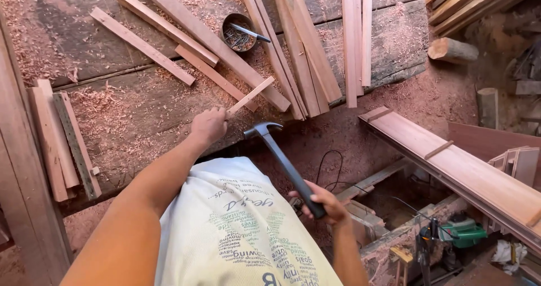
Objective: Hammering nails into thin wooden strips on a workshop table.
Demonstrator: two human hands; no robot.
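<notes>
- Short thin wood strip (251,96) sits at the table's (129,122) near edge; left hand (208,125) has its grip closed on the lower end.
- Right hand (324,202) is wrapped tight around a claw hammer (282,159), head up by the strip.
- Looks like positioning before nailing; next needs a nail from the tin (239,32) near the far edge.

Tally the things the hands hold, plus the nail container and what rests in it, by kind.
Hammer, in the right hand: 1
Thin wood strip, in the left hand: 1
Round tin of nails: 1
Slim metal tool lying across the tin: 1
Total: 4
</notes>
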